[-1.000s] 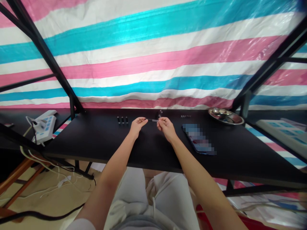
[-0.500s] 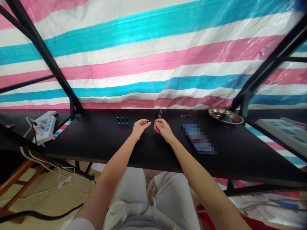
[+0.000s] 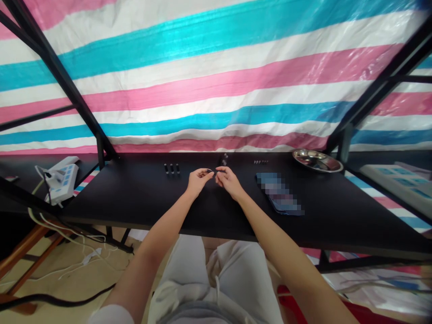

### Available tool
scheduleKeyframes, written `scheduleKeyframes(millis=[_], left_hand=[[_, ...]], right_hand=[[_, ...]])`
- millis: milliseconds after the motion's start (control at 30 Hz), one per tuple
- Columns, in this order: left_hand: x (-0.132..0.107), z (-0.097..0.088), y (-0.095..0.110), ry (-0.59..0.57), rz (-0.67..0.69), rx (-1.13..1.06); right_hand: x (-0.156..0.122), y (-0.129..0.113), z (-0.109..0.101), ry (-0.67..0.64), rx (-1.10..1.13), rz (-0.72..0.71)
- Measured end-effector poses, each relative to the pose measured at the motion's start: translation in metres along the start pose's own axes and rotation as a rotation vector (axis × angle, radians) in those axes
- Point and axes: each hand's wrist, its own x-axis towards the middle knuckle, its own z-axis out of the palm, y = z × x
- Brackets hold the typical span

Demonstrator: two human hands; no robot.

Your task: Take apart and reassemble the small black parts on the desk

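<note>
Over the middle of the black table (image 3: 135,193), my left hand (image 3: 200,181) and my right hand (image 3: 227,181) meet almost fingertip to fingertip. My left fingers pinch a small dark piece, too small to name. The thumb and fingers of my right hand are closed close beside it; what they hold, if anything, is hidden. Just beyond my right hand lie several small clear-and-grey pieces (image 3: 225,158). To the left of my left hand, three short black cylinders with pale ends (image 3: 172,169) are lined up in a row.
Small silvery pieces (image 3: 261,162) lie in a row at the back right. A round metal plate (image 3: 332,167) sits farther right, and a blurred-out flat blue packet (image 3: 280,194) lies nearer. Outside the left frame is a white power strip (image 3: 67,182). A striped sheet (image 3: 216,85) hangs behind.
The dark piece that showed between both hands is now mostly hidden at my left fingertips. My hands have barely moved, and the view has shifted slightly.
</note>
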Motion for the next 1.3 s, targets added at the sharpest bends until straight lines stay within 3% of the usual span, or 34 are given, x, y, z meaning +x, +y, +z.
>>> scheduleKeyframes(millis=[400,500,600,767,900,1300], left_hand=[[0.001,-0.001,-0.002,-0.003,0.062,0.174],[0.001,-0.006,0.003,0.077,0.114,0.408],[0.004,-0.016,0.011,0.251,0.102,0.797],[0.01,-0.04,0.022,0.41,-0.14,1.179],[0.014,-0.052,0.022,0.431,-0.287,1.217],[0.017,-0.058,0.016,0.424,-0.292,1.203]], right_hand=[[0.002,0.006,0.0,-0.038,-0.08,0.02],[0.001,0.006,0.0,-0.021,-0.202,-0.01],[-0.002,0.004,0.0,-0.008,-0.391,-0.076],[-0.007,-0.001,0.0,-0.023,-0.593,-0.128],[-0.008,-0.004,0.001,-0.032,-0.647,-0.151],[-0.008,-0.003,-0.001,-0.03,-0.668,-0.177]])
